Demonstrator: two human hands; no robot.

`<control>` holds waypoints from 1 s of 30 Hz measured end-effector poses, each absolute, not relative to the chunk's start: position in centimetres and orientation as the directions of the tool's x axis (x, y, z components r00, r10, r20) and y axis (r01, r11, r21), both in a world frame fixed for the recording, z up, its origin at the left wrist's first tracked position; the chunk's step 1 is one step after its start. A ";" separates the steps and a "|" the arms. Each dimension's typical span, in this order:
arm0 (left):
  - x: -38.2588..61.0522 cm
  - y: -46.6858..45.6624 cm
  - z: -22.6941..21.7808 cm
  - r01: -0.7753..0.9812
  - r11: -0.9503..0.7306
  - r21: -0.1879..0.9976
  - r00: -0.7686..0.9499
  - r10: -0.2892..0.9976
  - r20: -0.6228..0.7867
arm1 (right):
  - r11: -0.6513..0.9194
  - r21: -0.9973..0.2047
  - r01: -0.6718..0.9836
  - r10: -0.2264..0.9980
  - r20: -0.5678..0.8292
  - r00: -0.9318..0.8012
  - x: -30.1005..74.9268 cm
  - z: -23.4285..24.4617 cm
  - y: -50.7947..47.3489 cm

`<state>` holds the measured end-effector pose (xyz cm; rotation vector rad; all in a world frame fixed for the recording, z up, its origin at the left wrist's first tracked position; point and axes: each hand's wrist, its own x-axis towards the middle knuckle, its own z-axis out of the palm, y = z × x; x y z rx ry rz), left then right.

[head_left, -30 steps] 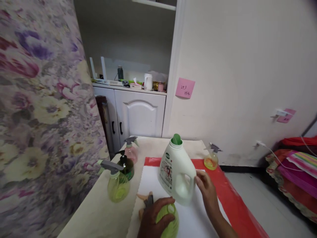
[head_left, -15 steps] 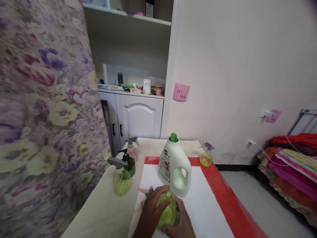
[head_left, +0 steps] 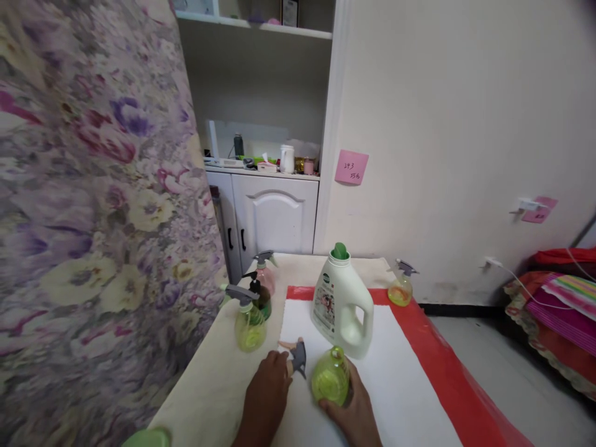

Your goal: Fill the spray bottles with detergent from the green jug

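Note:
My right hand (head_left: 351,406) is wrapped round the lower right side of a small yellow-green spray bottle (head_left: 329,380), whose neck is bare. The bottle stands upright over the white sheet. To its left, my left hand (head_left: 269,388) has its fingers closed at the collar end of a grey spray head (head_left: 298,359) with a peach-coloured trigger. That spray head lies low over the sheet's left part; my fingertips are partly hidden. Just behind the bottle stands a large pale green detergent jug (head_left: 342,307), its green spout (head_left: 340,251) showing at the top.
On the table's left side stand a green spray bottle (head_left: 250,326), a dark pump bottle (head_left: 263,299) and a pink spray bottle (head_left: 265,276). A yellow spray bottle (head_left: 400,292) is at the back right. A green round object (head_left: 146,438) shows at the lower left edge.
My left hand has let go of the bottle and moved left to the spray head. My right hand stays on the bottle. The view has shifted left.

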<state>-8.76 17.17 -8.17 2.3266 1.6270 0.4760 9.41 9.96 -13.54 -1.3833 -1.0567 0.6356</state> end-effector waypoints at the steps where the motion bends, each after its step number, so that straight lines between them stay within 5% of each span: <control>1: -8.4 17.1 -8.3 0.866 -0.342 0.364 0.324 0.939 0.111 | 0.139 -0.969 0.202 0.875 0.216 0.434 9.5 -13.5 9.9; 12: -7.4 17.0 -7.7 0.909 -0.355 0.219 0.338 0.935 0.109 | 0.107 -0.972 0.211 0.877 0.193 0.440 11.2 -13.6 6.6; 17: -7.9 16.0 -5.9 0.903 -0.353 0.244 0.321 0.933 0.160 | 0.154 -0.967 0.201 0.875 0.228 0.427 10.7 -13.3 6.1; 20: -8.5 15.1 -4.7 0.853 -0.357 0.381 0.280 0.928 0.244 | 0.149 -0.965 0.214 0.868 0.232 0.439 10.6 -13.0 6.2; 24: -9.1 13.6 -1.8 0.588 -0.364 0.723 0.129 0.924 0.360 | 0.148 -0.957 0.248 0.892 0.238 0.384 10.8 -12.6 6.2; 27: -8.6 12.0 1.6 0.214 -0.306 0.928 -0.029 0.947 0.319 | 0.116 -0.956 0.271 0.922 0.205 0.328 11.1 -12.2 6.0; 30: -7.2 10.5 4.7 -0.214 -0.335 0.918 -0.128 0.941 0.313 | 0.119 -0.953 0.279 0.925 0.208 0.318 11.1 -11.6 5.8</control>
